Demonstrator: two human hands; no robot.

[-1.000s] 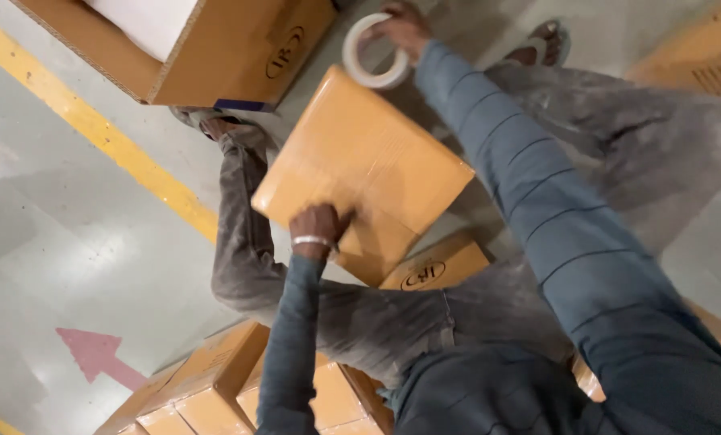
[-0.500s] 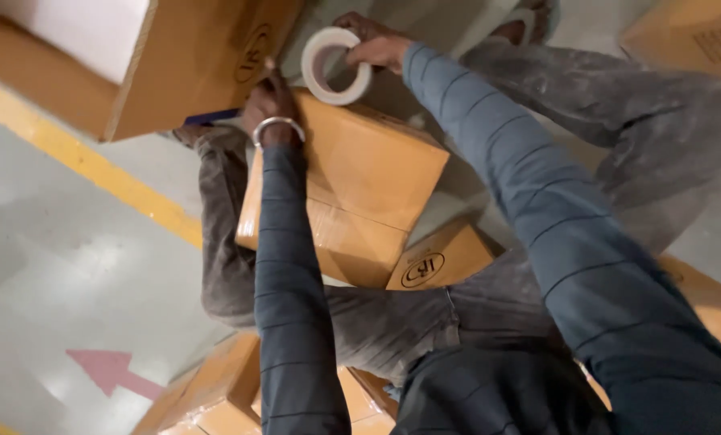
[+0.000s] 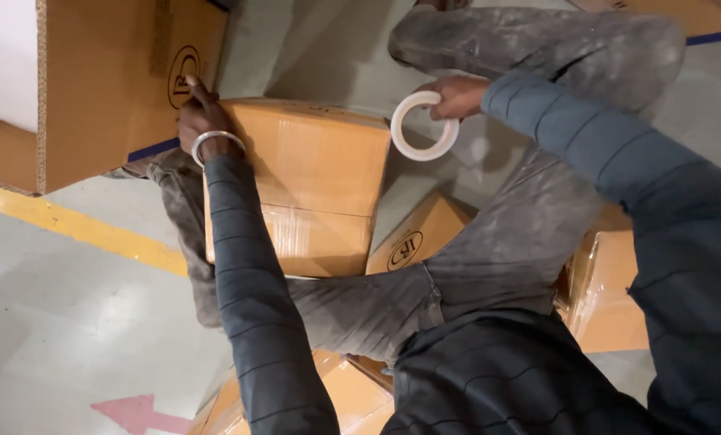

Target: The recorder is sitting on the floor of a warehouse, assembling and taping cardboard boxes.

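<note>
Head view: right hand [image 3: 457,95] pinches white tape ring [image 3: 423,126]; glossy, seemingly film-wrapped box [image 3: 304,173].

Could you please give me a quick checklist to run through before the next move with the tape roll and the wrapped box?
1. Left hand steadies the wrapped box at its far left corner: ok.
2. Right hand grips the tape roll: ok.
3. Roll is off the box, held in the air to its right: ok.
4. Free tape end found: cannot tell.
5. Box rests stably between the legs: cannot tell, its underside is hidden.
6. Big open carton crowds the left hand: not ok.
</note>
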